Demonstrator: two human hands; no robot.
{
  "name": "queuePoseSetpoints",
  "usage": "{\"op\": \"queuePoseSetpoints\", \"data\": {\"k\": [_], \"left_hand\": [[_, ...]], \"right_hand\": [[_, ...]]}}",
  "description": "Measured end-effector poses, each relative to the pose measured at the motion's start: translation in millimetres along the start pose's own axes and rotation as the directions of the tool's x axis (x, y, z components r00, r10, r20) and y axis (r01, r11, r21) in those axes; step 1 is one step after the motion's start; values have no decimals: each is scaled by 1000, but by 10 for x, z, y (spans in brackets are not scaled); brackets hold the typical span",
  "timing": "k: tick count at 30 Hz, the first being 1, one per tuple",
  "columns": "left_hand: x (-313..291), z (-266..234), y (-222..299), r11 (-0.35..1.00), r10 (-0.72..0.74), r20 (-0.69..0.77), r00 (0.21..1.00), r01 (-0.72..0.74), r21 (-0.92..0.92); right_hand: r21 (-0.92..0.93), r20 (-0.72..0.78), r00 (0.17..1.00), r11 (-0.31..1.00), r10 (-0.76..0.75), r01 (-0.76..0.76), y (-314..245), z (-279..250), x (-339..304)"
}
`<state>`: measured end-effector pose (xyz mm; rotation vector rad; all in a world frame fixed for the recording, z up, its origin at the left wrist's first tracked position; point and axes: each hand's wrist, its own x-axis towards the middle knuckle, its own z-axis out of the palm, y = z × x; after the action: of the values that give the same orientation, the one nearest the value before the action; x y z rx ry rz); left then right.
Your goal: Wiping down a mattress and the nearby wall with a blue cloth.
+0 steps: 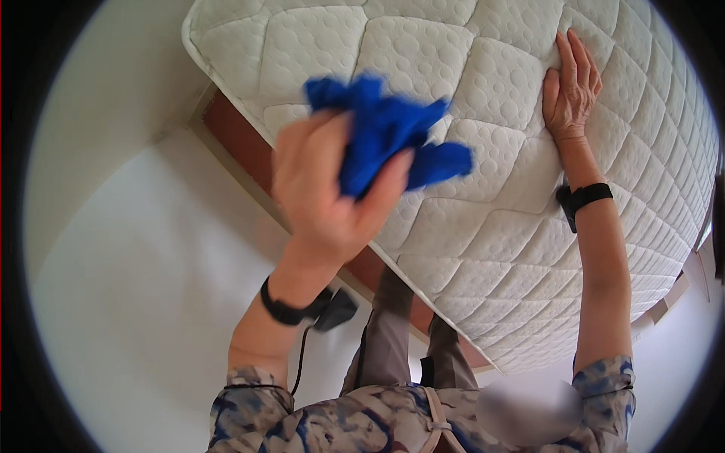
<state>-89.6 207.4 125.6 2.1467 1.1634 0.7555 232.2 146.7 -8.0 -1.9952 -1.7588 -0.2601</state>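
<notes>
My left hand [321,189] is closed round a crumpled blue cloth [385,140], raised over the near left edge of a white quilted mattress [491,83]. Both the hand and the cloth are smeared by motion, and part of the cloth is hidden in the grip. Farther to the right, my right hand [572,94] lies flat on the mattress top, its fingers stretched toward the far side and holding nothing. Each wrist carries a black strap with a small dark device.
Beneath the mattress shows a reddish-brown bed base [238,132] with a pale rim. A pale wall [113,90] rises at the left, and a white floor [151,279] runs along the bed. My legs [385,325] stand against the bed's near edge.
</notes>
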Motion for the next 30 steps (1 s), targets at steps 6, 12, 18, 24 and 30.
{"op": "queuePoseSetpoints", "data": {"k": [6, 12, 18, 24, 30], "left_hand": [[599, 504, -692, 888, 109, -72, 991, -64, 455], [665, 410, -1078, 867, -78, -333, 940, 229, 443], [614, 505, -1111, 846, -172, -307, 936, 300, 441], [612, 602, -1192, 810, -87, -348, 933, 270, 521], [618, 649, -1270, 769, -68, -281, 957, 230, 597]], "right_hand": [[-17, 6, 1000, 1000, -1, 1, 50, -27, -1], [-15, -21, 1000, 1000, -10, 10, -42, -63, 90], [-29, 19, 1000, 1000, 12, -11, -54, -116, 74], [-13, 24, 1000, 1000, 8, -8, -98, -141, 122], [-16, 50, 999, 1000, 15, -14, -137, -142, 117]]}}
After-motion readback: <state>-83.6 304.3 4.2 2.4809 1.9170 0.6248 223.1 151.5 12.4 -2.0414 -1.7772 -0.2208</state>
